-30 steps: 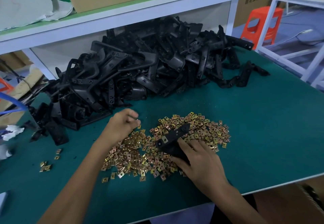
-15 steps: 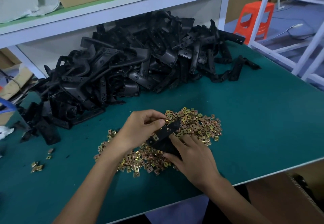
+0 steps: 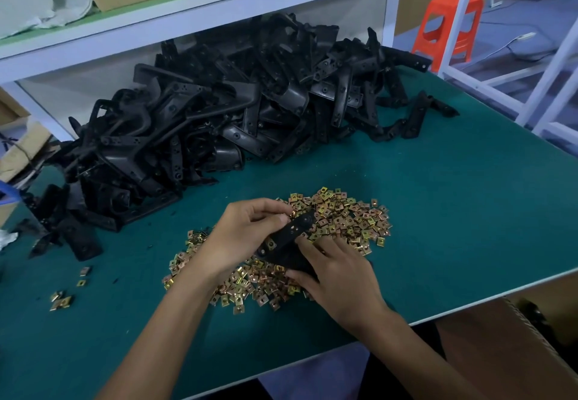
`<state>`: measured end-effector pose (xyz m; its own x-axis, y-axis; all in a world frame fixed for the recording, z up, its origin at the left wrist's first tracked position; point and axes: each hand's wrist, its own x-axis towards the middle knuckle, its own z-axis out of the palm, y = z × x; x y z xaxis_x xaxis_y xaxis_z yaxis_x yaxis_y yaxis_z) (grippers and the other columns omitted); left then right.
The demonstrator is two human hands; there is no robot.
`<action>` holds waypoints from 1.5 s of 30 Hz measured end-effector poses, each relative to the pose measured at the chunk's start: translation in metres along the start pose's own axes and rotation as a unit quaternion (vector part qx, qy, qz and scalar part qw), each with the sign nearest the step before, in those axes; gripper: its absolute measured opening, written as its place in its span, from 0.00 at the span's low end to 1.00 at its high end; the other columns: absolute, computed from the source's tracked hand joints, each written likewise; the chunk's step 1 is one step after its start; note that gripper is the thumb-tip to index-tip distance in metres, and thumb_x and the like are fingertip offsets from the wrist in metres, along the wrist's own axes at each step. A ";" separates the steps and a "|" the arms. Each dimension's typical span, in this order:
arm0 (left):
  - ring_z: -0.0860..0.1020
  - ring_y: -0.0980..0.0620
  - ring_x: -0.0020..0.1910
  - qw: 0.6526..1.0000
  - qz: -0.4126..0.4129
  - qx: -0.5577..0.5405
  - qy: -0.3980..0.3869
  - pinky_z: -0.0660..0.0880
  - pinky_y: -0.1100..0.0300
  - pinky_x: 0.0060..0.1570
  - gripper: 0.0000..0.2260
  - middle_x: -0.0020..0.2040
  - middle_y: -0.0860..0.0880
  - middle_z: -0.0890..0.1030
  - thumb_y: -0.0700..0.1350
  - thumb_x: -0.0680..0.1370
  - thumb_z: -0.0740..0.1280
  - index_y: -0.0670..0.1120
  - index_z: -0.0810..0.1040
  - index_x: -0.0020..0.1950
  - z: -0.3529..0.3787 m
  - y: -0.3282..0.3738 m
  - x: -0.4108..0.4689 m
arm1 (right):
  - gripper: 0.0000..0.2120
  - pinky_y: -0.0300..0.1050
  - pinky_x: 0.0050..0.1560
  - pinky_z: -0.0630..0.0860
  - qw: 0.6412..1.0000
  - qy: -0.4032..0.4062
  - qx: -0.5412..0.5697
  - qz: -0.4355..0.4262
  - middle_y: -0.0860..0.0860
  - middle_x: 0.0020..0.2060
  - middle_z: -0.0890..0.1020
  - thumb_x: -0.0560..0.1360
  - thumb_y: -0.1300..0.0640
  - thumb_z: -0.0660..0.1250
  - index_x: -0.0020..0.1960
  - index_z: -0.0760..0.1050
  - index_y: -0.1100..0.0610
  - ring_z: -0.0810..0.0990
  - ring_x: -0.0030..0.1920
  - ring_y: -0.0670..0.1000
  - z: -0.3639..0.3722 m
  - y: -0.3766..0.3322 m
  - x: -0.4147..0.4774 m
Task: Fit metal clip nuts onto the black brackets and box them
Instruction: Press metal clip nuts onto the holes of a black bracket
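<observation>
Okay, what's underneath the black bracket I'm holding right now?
Under the bracket lies the spread of gold clip nuts on the green table mat. The right hand and left hand cover its near end, so what is directly beneath there is hidden.

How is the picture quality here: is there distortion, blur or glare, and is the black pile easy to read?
Head view: wide-angle bending curves the shelf edge and table edge. The lighting is soft and even, with only weak sheen on the pile of black brackets, whose dark parts merge together. The clip nuts glint slightly; the left hand and right hand look a little soft.
</observation>
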<state>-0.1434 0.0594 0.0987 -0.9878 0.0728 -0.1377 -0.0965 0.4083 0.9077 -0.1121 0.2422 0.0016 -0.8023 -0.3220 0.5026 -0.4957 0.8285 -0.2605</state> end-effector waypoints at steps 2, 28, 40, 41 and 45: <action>0.85 0.48 0.48 1.000 -0.005 -0.003 0.003 0.81 0.47 0.49 0.06 0.44 0.50 0.87 0.43 0.79 0.72 0.54 0.87 0.49 0.000 0.001 0.000 | 0.25 0.48 0.38 0.78 1.000 -0.003 0.004 0.000 0.51 0.44 0.82 0.73 0.41 0.75 0.63 0.80 0.56 0.80 0.42 0.55 0.000 0.000 0.000; 0.76 0.68 0.52 0.952 0.121 0.239 0.146 0.68 0.78 0.48 0.12 0.51 0.64 0.80 0.52 0.75 0.75 0.56 0.81 0.58 0.035 -0.012 -0.024 | 0.23 0.47 0.37 0.77 1.000 -0.017 0.000 0.026 0.50 0.41 0.81 0.75 0.40 0.73 0.63 0.81 0.54 0.80 0.40 0.54 -0.003 -0.002 0.001; 0.76 0.60 0.51 0.946 0.133 0.243 0.170 0.68 0.74 0.49 0.13 0.50 0.61 0.79 0.54 0.73 0.76 0.53 0.80 0.54 0.033 -0.009 -0.034 | 0.26 0.47 0.36 0.78 0.994 0.038 0.031 0.096 0.52 0.46 0.84 0.70 0.45 0.79 0.62 0.82 0.57 0.82 0.43 0.57 -0.007 -0.001 -0.001; 0.75 0.61 0.50 0.947 0.139 0.238 0.164 0.68 0.75 0.48 0.12 0.50 0.60 0.79 0.53 0.73 0.76 0.52 0.81 0.54 0.035 -0.006 -0.034 | 0.25 0.48 0.36 0.79 0.993 0.039 0.037 0.102 0.53 0.46 0.83 0.70 0.46 0.79 0.62 0.81 0.57 0.82 0.43 0.58 -0.010 -0.001 -0.002; 0.76 0.61 0.50 0.943 0.220 0.211 0.136 0.69 0.74 0.50 0.12 0.50 0.57 0.81 0.49 0.73 0.78 0.49 0.83 0.54 0.058 0.012 -0.030 | 0.26 0.48 0.36 0.78 0.987 0.047 0.035 0.147 0.52 0.48 0.83 0.71 0.47 0.76 0.67 0.78 0.55 0.81 0.46 0.58 -0.043 0.011 -0.019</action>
<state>-0.1075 0.1150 0.0904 -0.9213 0.1073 0.3737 0.3305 0.7224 0.6074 -0.0882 0.2773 0.0240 -0.8824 -0.0254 0.4697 -0.2697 0.8454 -0.4610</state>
